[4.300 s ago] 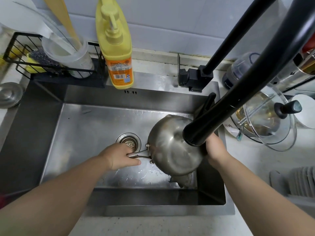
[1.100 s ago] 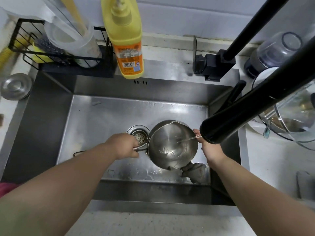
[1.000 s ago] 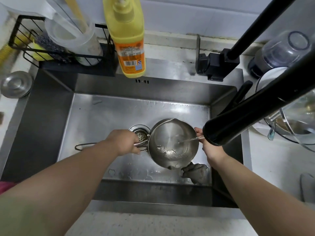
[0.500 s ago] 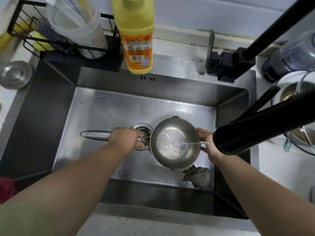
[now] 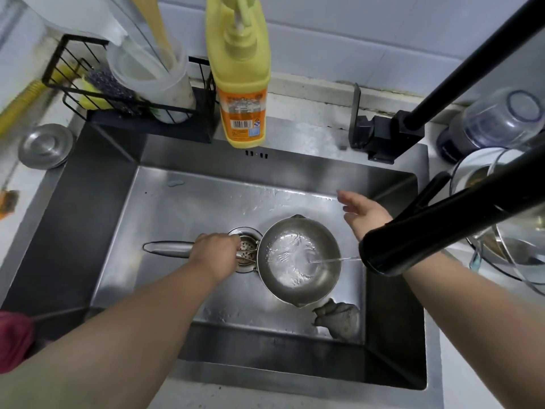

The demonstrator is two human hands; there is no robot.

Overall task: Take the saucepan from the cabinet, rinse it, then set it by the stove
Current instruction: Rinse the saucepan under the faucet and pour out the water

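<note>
The steel saucepan [image 5: 299, 261] sits mouth up low in the steel sink [image 5: 188, 208], just right of the drain strainer [image 5: 246, 250]. Water lies in its bottom, and a thin stream runs into it from the black faucet spout [image 5: 442, 231]. My left hand [image 5: 216, 255] is closed around the saucepan's long handle [image 5: 168, 248], near the pan body. My right hand [image 5: 361, 215] hovers open above and to the right of the pan, fingers spread, touching nothing.
A grey rag [image 5: 337, 318] lies in the sink's front right corner. A yellow dish soap bottle [image 5: 240, 72] and a black wire rack [image 5: 126, 93] holding a plastic cup stand behind the sink. A glass-lidded pot [image 5: 501, 225] and a blender jar [image 5: 489, 122] sit at the right.
The pan went from tilted with its bottom up to level and mouth up, catching water. My right hand has let go of the rim and moved up and away, open.
</note>
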